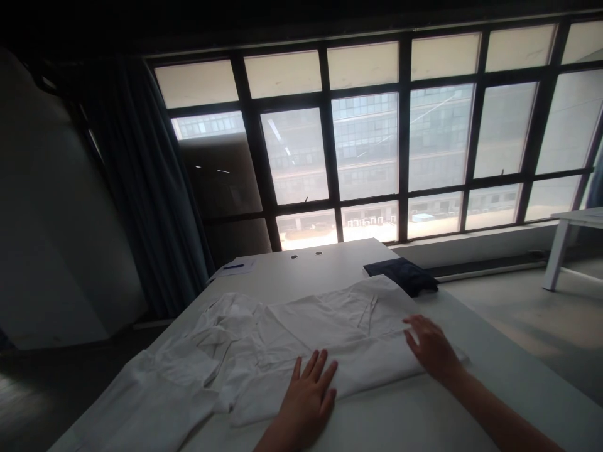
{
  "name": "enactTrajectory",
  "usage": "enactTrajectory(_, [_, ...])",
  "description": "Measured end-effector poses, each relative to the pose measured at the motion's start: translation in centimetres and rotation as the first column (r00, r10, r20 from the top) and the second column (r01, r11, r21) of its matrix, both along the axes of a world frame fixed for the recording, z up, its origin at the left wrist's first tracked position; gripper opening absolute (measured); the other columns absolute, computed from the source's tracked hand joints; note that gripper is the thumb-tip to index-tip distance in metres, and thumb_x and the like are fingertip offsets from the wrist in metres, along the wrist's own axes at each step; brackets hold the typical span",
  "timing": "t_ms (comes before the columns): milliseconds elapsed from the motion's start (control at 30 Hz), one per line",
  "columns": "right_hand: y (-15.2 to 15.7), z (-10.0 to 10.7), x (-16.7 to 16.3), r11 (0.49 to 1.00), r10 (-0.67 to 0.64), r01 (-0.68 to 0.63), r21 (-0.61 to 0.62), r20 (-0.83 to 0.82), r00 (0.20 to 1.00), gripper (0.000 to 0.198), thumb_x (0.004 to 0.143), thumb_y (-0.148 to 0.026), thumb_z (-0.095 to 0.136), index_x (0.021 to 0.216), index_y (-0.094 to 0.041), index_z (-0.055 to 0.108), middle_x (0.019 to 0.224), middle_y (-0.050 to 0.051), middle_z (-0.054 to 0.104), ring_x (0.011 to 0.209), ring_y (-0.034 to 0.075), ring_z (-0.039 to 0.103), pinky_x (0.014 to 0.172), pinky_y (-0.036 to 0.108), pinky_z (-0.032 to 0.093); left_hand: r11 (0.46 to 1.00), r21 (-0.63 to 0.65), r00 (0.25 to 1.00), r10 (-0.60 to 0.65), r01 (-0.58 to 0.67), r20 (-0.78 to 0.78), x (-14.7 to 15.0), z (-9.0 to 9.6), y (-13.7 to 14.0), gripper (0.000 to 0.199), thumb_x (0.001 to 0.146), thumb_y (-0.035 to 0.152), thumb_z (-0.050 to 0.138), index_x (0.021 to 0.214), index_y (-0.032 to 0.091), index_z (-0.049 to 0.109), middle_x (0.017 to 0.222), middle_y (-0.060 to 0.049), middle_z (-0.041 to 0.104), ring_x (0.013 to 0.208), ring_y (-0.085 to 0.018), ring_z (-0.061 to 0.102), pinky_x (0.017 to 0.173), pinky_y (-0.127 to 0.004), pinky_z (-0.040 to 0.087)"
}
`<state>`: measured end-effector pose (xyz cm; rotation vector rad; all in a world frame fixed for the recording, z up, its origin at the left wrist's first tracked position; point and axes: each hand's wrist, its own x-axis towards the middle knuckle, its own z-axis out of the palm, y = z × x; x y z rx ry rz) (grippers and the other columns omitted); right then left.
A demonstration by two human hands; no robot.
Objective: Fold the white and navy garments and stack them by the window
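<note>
A white cloth garment [339,320], long like a coat or shirt, lies spread and partly folded on the white table [475,402]. Its left part is bunched and creased; the right part lies flatter, with a slit-like seam. My left hand [308,395] rests palm down near the garment's front edge, fingers spread flat on the fabric. Over the right end of the garment is my right hand [432,346], its fingers apart and slightly bent, touching or just above the cloth; the exact contact is hard to make out. Nothing is gripped in either hand.
A dark folded cloth [402,274] lies at the table's right edge. Paper with a pen [234,267] sits at the far left corner. Beyond the table are large windows [365,144] and a dark curtain [146,188]. Another white table [560,245] stands at right.
</note>
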<state>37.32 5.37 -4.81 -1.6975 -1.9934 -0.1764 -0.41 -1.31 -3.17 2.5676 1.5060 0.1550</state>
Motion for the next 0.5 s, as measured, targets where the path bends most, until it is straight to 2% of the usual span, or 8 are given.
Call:
enactTrajectory(33, [-0.8, 0.3, -1.7, 0.983, 0.178, -0.179, -0.034, -0.034, 0.983, 0.038, 0.098, -0.035, 0.043, 0.123, -0.020, 0.067, 0.128, 0.014, 0.066, 0.124, 0.029, 0.057, 0.106, 0.045, 0.042, 1.000, 0.003, 1.000, -0.002, 0.002, 0.001, 0.0, 0.0, 0.0, 0.053, 0.105, 0.056, 0.026, 0.157, 0.046, 0.020, 0.168, 0.003, 0.009, 0.155, -0.028, 0.012, 0.123, -0.065, 0.011])
enactTrajectory(100, [-2.3, 0.5, -4.6, 0.888, 0.431, -0.439, -0.137, -0.087, 0.898, 0.045, 0.097, -0.045, 0.047, 0.137, -0.027, 0.060, 0.145, 0.010, 0.057, 0.136, 0.028, 0.049, 0.114, 0.045, 0.036, 1.000, 0.007, 1.000, -0.006, 0.006, 0.003, -0.1, -0.1, 0.0, 0.053, 0.105, 0.056, 0.027, 0.157, 0.046, 0.019, 0.168, 0.004, 0.009, 0.155, -0.028, 0.012, 0.123, -0.065, 0.012])
enactTrajectory(167, [-3.1, 0.3, -6.3, 0.803, 0.530, -0.540, -0.251, -0.111, 0.840, 0.056, 0.096, -0.053, 0.048, 0.148, -0.033, 0.049, 0.157, 0.007, 0.044, 0.145, 0.029, 0.038, 0.120, 0.050, 0.026, 1.000, 0.010, 1.000, -0.010, 0.010, 0.005, -0.1, -0.2, 0.0, 0.054, 0.105, 0.056, 0.027, 0.157, 0.047, 0.018, 0.168, 0.004, 0.008, 0.155, -0.028, 0.012, 0.123, -0.065, 0.012])
enactTrajectory(200, [-3.2, 0.1, -6.6, 0.787, 0.536, -0.543, -0.293, -0.113, 0.837, 0.059, 0.097, -0.056, 0.046, 0.152, -0.034, 0.044, 0.161, 0.006, 0.039, 0.148, 0.029, 0.033, 0.122, 0.052, 0.021, 1.000, 0.012, 1.000, -0.011, 0.011, 0.005, -0.2, -0.2, 0.1, 0.054, 0.105, 0.056, 0.027, 0.157, 0.047, 0.018, 0.167, 0.005, 0.008, 0.155, -0.029, 0.011, 0.123, -0.065, 0.011])
enactTrajectory(267, [-2.8, -0.3, -6.3, 0.798, 0.497, -0.498, -0.340, -0.097, 0.862, 0.061, 0.098, -0.060, 0.041, 0.154, -0.036, 0.037, 0.163, 0.005, 0.032, 0.151, 0.029, 0.027, 0.123, 0.054, 0.016, 1.000, 0.018, 1.000, -0.001, 0.001, 0.001, -0.1, -0.4, 0.2, 0.054, 0.105, 0.056, 0.029, 0.157, 0.047, 0.017, 0.167, 0.005, 0.006, 0.155, -0.030, 0.009, 0.122, -0.066, 0.009])
enactTrajectory(367, [-1.6, -0.8, -4.6, 0.832, 0.427, -0.419, -0.363, -0.061, 0.902, 0.064, 0.099, -0.064, 0.034, 0.156, -0.034, 0.035, 0.164, 0.006, 0.028, 0.152, 0.028, 0.023, 0.124, 0.053, 0.014, 0.999, 0.019, 0.999, 0.045, -0.045, -0.016, -0.2, -0.7, 0.6, 0.061, 0.103, 0.059, 0.033, 0.158, 0.044, 0.011, 0.167, 0.003, 0.002, 0.155, -0.032, 0.006, 0.122, -0.067, 0.007])
enactTrajectory(500, [-0.6, -1.3, -2.7, 0.849, 0.380, -0.362, -0.385, -0.032, 0.924, 0.070, 0.098, -0.068, 0.031, 0.157, -0.030, 0.033, 0.165, 0.007, 0.027, 0.153, 0.027, 0.021, 0.124, 0.050, 0.014, 0.995, 0.018, 0.994, 0.102, -0.102, -0.037, -1.2, -1.1, 1.2, 0.073, 0.099, 0.069, 0.032, 0.159, 0.039, 0.003, 0.167, 0.000, 0.002, 0.155, -0.033, 0.007, 0.122, -0.066, 0.007])
